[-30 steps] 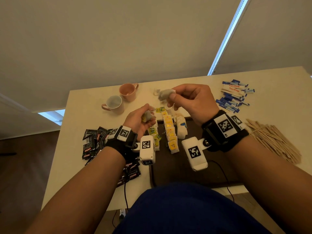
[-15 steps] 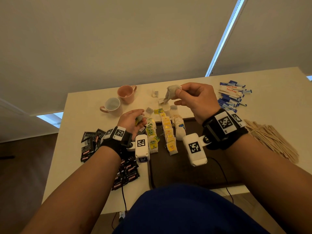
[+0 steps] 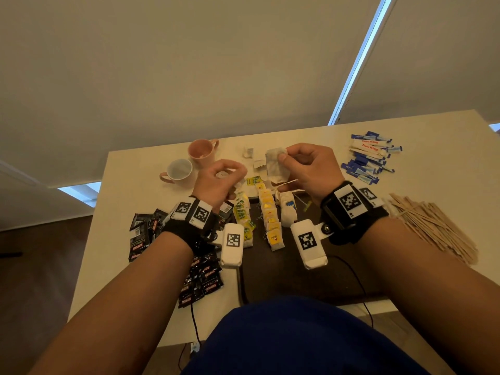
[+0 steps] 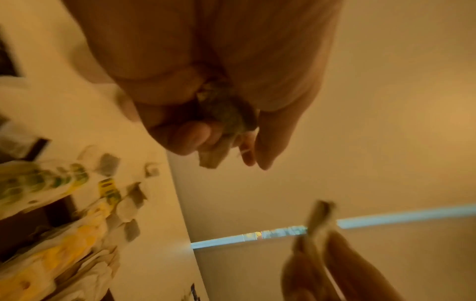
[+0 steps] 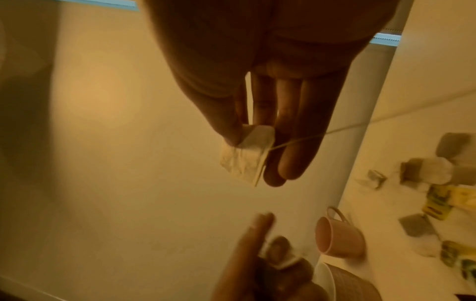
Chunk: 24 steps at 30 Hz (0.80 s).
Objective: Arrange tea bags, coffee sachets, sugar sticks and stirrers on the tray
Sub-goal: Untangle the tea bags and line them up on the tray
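**Two tea bags held above the table**

The right hand (image 3: 307,169) pinches a pale tea bag (image 3: 276,165) (string trailing) above the tray's (image 3: 303,277) far edge. The left hand (image 3: 219,182) curls around what seems another tea bag (image 4: 229,118), blurred.

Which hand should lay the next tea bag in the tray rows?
Right, probably: the right hand pinches a flat white paper tea bag above the dark tray; the left hand clutches a crumpled one.

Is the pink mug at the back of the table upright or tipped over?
Tipped over. The pink mug lies on its side on the table, its mouth facing the camera; the white mug beside it stands upright.
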Each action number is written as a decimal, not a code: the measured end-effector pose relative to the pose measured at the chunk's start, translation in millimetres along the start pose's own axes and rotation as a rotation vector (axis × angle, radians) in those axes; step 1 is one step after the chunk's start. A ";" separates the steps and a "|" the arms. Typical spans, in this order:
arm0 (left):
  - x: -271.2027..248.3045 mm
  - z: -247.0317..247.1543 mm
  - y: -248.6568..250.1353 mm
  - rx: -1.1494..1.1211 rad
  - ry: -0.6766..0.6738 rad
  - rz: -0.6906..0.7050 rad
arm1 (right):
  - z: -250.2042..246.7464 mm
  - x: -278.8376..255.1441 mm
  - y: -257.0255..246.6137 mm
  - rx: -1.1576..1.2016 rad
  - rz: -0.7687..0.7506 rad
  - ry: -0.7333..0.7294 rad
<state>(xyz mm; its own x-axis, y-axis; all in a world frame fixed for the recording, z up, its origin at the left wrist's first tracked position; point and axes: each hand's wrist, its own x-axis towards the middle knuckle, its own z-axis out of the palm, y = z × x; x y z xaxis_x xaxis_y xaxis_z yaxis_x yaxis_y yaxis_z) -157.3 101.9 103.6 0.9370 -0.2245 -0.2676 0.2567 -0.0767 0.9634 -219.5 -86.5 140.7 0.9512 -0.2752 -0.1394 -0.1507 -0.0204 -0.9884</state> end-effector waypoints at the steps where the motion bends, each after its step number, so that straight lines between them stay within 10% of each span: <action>1: -1.5 2.7 5.3 0.075 -0.032 0.115 | 0.6 0.2 2.0 0.003 0.020 0.010; 6: -6.6 10.5 18.1 0.367 -0.214 0.524 | 2.6 2.5 4.0 0.051 0.120 -0.011; 24: 6.1 6.7 42.4 0.519 -0.083 0.545 | 7.1 -8.2 5.0 -0.037 0.119 -0.229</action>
<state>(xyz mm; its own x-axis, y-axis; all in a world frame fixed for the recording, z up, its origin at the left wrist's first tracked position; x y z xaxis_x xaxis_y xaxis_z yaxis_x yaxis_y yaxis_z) -142.2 90.7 142.8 0.8734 -0.4321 0.2244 -0.4010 -0.3770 0.8349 -226.1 -77.6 136.4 0.9616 -0.0532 -0.2691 -0.2712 -0.0368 -0.9618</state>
